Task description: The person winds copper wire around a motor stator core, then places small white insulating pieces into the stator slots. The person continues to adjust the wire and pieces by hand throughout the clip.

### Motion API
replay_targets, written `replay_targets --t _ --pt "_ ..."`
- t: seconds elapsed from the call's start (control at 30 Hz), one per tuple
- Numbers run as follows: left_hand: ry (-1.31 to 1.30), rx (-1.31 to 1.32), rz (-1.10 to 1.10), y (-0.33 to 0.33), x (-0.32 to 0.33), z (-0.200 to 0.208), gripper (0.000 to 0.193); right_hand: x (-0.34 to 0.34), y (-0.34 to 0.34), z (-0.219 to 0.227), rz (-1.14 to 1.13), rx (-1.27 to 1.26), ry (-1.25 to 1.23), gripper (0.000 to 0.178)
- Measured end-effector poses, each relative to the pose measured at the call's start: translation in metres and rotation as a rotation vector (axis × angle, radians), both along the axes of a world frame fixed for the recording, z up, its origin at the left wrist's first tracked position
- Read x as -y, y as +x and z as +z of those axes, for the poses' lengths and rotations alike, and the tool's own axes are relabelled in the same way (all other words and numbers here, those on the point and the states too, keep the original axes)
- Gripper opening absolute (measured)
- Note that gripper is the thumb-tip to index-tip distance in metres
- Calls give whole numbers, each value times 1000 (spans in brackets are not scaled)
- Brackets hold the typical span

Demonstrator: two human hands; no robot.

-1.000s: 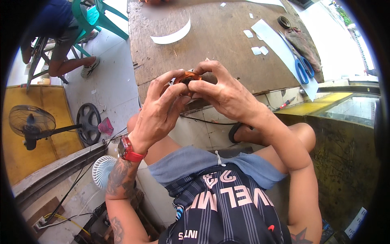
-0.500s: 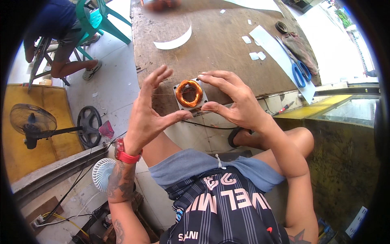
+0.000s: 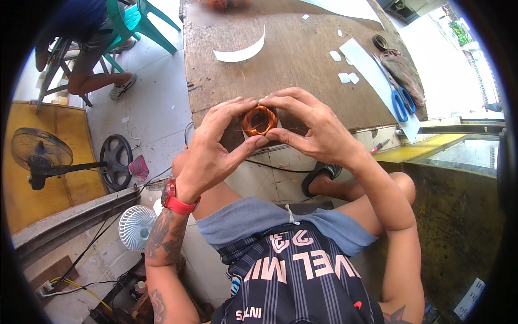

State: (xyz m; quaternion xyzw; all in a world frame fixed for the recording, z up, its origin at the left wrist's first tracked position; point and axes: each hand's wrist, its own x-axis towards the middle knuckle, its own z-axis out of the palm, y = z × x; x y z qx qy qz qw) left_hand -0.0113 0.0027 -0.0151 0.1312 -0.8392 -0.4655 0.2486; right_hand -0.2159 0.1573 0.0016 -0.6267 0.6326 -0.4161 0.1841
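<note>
A motor stator with a ring of copper winding [image 3: 247, 124] sits at the near edge of the table, its round bore facing up. Around its left side curves my left hand [image 3: 216, 137], fingers at the far side and thumb at the near side. My right hand [image 3: 319, 129] closes on the winding from the right in the same way. The fingertips of both hands nearly meet behind the ring, and the thumbs meet in front. The hands cover most of the pale square plate under the winding.
On the wooden table [image 3: 232, 81] lie a curved white paper strip [image 3: 241, 54], small paper pieces, blue-handled scissors [image 3: 402, 102], a tape roll [image 3: 380, 42] and a cloth. Another copper coil is blurred at the far edge. Fans stand left; a person sits near a green chair [image 3: 141, 24].
Both hands have come inward from a spread pose around the stator and now press on the winding from both sides. The view has shifted slightly.
</note>
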Motion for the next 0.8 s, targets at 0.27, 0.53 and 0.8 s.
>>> replay_targets --t 0.27,0.53,0.8 --pt "-191 -73 -71 -1 6 0 30 0 6 -5 60 -70 -100 24" --pt "-67 -28 18 -1 -3 -3 21 1 11 -22 8 -125 -214 27" --pt "-79 -70 -8 -1 0 -5 43 2 7 -18 34 -72 -197 33"
